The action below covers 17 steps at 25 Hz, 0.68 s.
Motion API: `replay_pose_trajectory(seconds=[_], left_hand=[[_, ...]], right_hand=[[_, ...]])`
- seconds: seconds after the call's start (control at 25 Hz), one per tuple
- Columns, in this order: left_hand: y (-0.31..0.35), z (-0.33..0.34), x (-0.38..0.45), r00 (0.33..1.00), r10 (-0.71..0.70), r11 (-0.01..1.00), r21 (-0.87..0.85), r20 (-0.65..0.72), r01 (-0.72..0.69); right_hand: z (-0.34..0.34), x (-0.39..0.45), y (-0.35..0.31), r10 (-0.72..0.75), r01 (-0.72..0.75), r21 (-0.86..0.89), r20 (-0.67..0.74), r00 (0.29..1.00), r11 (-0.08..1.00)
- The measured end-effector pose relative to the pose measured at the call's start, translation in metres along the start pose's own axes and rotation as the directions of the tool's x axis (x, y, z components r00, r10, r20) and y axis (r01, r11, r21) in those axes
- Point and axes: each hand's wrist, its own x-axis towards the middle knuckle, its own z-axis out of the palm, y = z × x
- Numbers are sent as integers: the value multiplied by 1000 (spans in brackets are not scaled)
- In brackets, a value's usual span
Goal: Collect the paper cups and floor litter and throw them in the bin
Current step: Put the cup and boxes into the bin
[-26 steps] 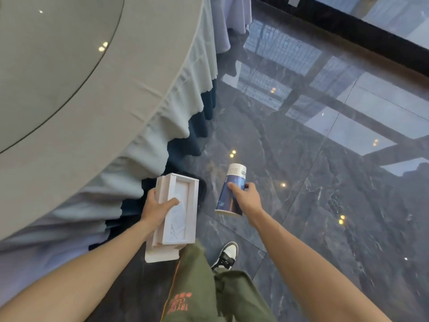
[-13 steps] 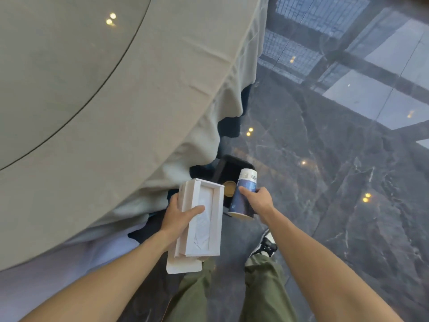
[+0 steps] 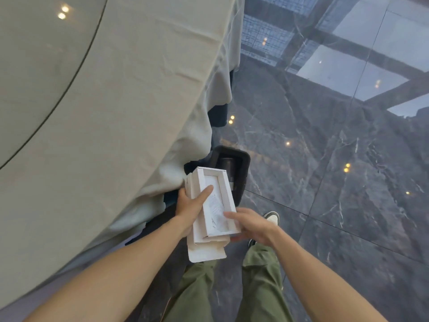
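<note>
A flat white cardboard box [image 3: 212,206] lies between the two hands, the left hand [image 3: 190,206] at its left edge with the thumb on top and the right hand [image 3: 251,225] touching its near right corner. Just beyond the hands, a black rectangular plastic bin [image 3: 241,163] stands on the dark polished marble floor [image 3: 325,182], partly hidden behind the box. Left of the hands spreads the round cloth-covered tabletop [image 3: 104,112], its cloth hanging down just beside the bin.

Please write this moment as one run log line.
left hand: holds white box | right hand: touching box | bin: just ahead
</note>
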Motion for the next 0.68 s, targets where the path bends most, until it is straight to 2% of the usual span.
replay_pose_trajectory(seconds=[0.08,0.2,0.44,0.52,0.68], left_hand=[[-2,8,6,999,-36,999,16,5,36],[-10,12,17,998,-66,998,14,-6,66],[-38,-1,37,987,-101,993,50,-123,108],[-45,-4,42,986,-100,992,58,-131,109],[-45,-6,48,990,-81,993,80,-116,91]], right_hand=[[2,1,10,-36,35,-7,-38,999,999],[-1,11,16,-86,85,-13,-198,976,996],[-25,54,10,-121,85,-92,-539,833,992],[-31,68,6,-139,26,-203,-569,811,979],[-30,92,-14,-235,65,-332,-502,832,941]])
